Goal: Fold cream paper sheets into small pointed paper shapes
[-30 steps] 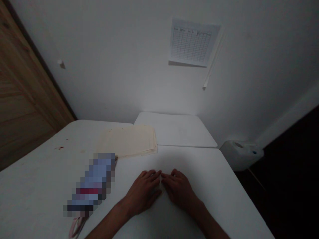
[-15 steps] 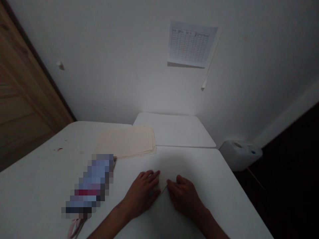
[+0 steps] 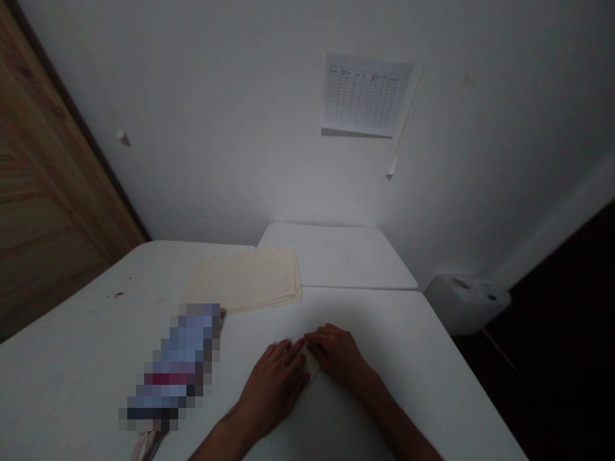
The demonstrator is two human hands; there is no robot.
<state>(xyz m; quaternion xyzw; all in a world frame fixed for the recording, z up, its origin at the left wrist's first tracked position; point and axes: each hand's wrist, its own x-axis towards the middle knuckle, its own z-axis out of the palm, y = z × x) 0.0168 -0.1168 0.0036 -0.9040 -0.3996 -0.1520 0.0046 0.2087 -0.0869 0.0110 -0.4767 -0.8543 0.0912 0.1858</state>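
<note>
Both of my hands rest on a white paper sheet (image 3: 323, 404) that lies on the white table (image 3: 72, 358) in front of me; the sheet is hard to tell from the tabletop. My left hand (image 3: 275, 383) lies flat on it, fingers stretched forward and together. Just right of it, my right hand (image 3: 337, 353) has its fingers bent and pressed together on a raised edge of the sheet. The fingertips of the two hands nearly touch.
A stack of cream folders (image 3: 247, 280) lies behind the hands. A blurred-out oblong object (image 3: 175, 366) with a pink strap (image 3: 145, 443) sits to the left. A second white table (image 3: 336, 256) adjoins at the back, a white container (image 3: 466, 298) stands right, a wooden door (image 3: 43, 205) left.
My right hand drew back from the left half a second ago, then slid forward and left to meet its fingertips again. The left hand stayed flat on the sheet.
</note>
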